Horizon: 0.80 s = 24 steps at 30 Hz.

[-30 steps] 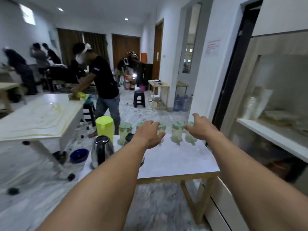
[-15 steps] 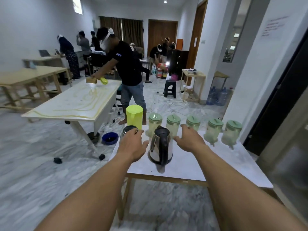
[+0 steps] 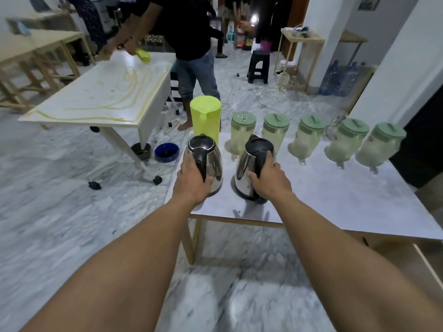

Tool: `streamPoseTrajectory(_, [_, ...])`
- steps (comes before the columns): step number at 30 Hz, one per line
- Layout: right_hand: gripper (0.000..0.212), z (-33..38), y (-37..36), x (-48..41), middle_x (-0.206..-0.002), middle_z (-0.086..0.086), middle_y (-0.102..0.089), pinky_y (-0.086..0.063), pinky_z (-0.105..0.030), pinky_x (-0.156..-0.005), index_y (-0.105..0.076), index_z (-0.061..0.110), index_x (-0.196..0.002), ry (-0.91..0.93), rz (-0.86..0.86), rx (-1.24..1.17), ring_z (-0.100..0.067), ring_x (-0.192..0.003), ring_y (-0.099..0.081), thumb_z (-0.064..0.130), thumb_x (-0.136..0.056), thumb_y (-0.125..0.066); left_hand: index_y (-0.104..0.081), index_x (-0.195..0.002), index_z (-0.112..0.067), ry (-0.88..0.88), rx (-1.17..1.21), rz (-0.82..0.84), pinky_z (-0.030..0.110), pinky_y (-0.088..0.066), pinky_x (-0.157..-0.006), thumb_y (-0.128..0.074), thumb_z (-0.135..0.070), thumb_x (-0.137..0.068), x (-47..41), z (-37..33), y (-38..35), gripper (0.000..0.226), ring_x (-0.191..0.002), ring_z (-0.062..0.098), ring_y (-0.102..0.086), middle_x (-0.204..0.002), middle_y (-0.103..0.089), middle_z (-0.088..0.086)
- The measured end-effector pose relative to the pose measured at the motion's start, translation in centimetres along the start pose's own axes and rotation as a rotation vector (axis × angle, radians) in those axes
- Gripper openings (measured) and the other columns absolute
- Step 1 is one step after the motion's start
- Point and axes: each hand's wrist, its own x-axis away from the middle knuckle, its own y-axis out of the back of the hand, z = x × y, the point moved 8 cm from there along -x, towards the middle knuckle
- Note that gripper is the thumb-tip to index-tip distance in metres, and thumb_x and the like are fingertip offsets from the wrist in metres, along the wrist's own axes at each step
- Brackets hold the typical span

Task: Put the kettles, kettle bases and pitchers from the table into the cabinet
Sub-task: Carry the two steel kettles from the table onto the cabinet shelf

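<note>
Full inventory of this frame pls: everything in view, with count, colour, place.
left kettle: 1, steel with black lid and handle, near left corner of the table
right kettle: 1, same colours, just right of it
opaque pitcher: 1, yellow-green, far left edge of the table
clear pitchers: 5, green lids, row along the far edge
table: 1, white top, wooden frame
wheeled table: 1, white with yellowish streaks, behind on the left
bowl: 1, blue, on the floor by the wheeled table
stool: 1, black, far floor
other person: 1, dark top, at the wheeled table
left hand: grips the left kettle's handle
right hand: grips the right kettle's handle
</note>
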Motion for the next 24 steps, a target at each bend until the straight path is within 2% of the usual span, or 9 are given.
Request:
streamPoseTrajectory(2, [0.089, -0.7, -1.2, 0.0, -0.153, -0.021, -0.037, -0.046, -0.05, -0.095, 0.006, 0.017, -0.161, -0.039, -0.013, -0.077, -0.043, -0.129, -0.049, 0.05, -0.1, -0.048, -0.008, -0.158, -0.018, 0.075, 0.118, -0.001, 0.049, -0.042, -0.107, -0.064, -0.041, -0.091, -0.7, 1.2, -1.0, 0.091, -0.135, 0.038, -0.043, -0.154, -0.038, 0.014])
streamPoseTrajectory(4, [0.083, -1.5, -1.6, -0.3, -0.15, -0.021, -0.042, -0.046, -0.047, -0.091, 0.002, 0.016, -0.161, -0.093, -0.044, -0.183, -0.041, -0.126, -0.053, 0.045, -0.102, -0.048, -0.022, -0.153, -0.017, 0.132, 0.202, 0.0, 0.043, -0.046, -0.096, -0.062, -0.039, -0.093, -1.5, 1.5, -1.7, 0.076, -0.125, 0.038, -0.053, -0.142, -0.053, 0.013])
streamPoseTrajectory(7, [0.061, -2.9, -1.9, -0.8, -0.134, -0.021, -0.058, -0.048, -0.044, -0.085, -0.026, 0.007, -0.15, -0.18, -0.069, -0.3, -0.04, -0.115, -0.059, 0.039, -0.103, -0.047, -0.044, -0.137, -0.015, 0.213, 0.326, -0.018, 0.036, -0.043, -0.086, -0.06, -0.039, -0.095, -2.2, 1.8, -2.0, 0.051, -0.116, 0.036, -0.058, -0.128, -0.062, 0.012])
streamPoseTrajectory(11, [0.049, -4.3, -3.1, -1.9, -0.122, -0.016, -0.063, -0.048, -0.039, -0.082, -0.053, 0.008, -0.128, -0.265, -0.04, -0.552, -0.035, -0.107, -0.06, 0.048, -0.099, -0.051, -0.06, -0.123, -0.013, 0.31, 0.488, 0.011, 0.042, -0.05, -0.096, -0.064, -0.045, -0.091, -3.9, 2.8, -2.7, 0.046, -0.11, 0.034, -0.061, -0.116, -0.067, 0.011])
streamPoseTrajectory(13, [0.049, -4.8, -3.9, -2.3, -0.115, -0.011, -0.066, -0.049, -0.04, -0.084, -0.062, 0.011, -0.118, -0.314, 0.007, -0.751, -0.03, -0.102, -0.061, 0.054, -0.096, -0.054, -0.061, -0.123, -0.012, 0.322, 0.514, 0.049, 0.045, -0.05, -0.098, -0.064, -0.044, -0.091, -4.5, 3.1, -3.3, 0.046, -0.109, 0.035, -0.061, -0.117, -0.067, 0.013])
streamPoseTrajectory(16, [0.053, -5.1, -4.9, -2.5, -0.104, -0.008, -0.068, -0.044, -0.035, -0.073, -0.066, 0.01, -0.112, -0.36, 0.072, -0.917, -0.021, -0.09, -0.061, 0.059, -0.093, -0.056, -0.056, -0.129, -0.008, 0.293, 0.476, 0.092, 0.042, -0.049, -0.095, -0.06, -0.035, -0.094, -5.1, 3.1, -3.8, 0.044, -0.111, 0.036, -0.059, -0.12, -0.064, 0.017])
streamPoseTrajectory(18, [0.05, -4.9, -5.1, -2.8, -0.103, -0.007, -0.068, -0.045, -0.036, -0.076, -0.065, 0.012, -0.118, -0.321, 0.058, -0.906, -0.022, -0.094, -0.063, 0.056, -0.095, -0.057, -0.053, -0.128, -0.004, 0.271, 0.433, 0.099, 0.042, -0.048, -0.092, -0.057, -0.031, -0.096, -5.4, 3.1, -3.9, 0.041, -0.11, 0.038, -0.059, -0.12, -0.064, 0.02])
streamPoseTrajectory(21, [0.044, -4.2, -5.2, -2.9, -0.119, -0.008, -0.067, -0.048, -0.04, -0.091, -0.06, 0.014, -0.132, -0.243, 0.012, -0.819, -0.028, -0.11, -0.062, 0.041, -0.097, -0.059, -0.049, -0.126, -0.002, 0.264, 0.374, 0.103, 0.042, -0.047, -0.09, -0.053, -0.028, -0.098, -5.3, 3.0, -3.8, 0.038, -0.11, 0.039, -0.059, -0.118, -0.062, 0.021])
streamPoseTrajectory(24, [0.034, -3.7, -5.0, -2.3, -0.109, -0.006, -0.065, -0.048, -0.035, -0.086, -0.057, 0.014, -0.129, -0.218, -0.004, -0.78, -0.022, -0.094, -0.061, 0.028, -0.098, -0.059, -0.05, -0.122, -0.003, 0.249, 0.356, 0.104, 0.044, -0.049, -0.089, -0.053, -0.027, -0.097, -5.1, 3.4, -3.7, 0.035, -0.105, 0.039, -0.062, -0.113, -0.064, 0.022])
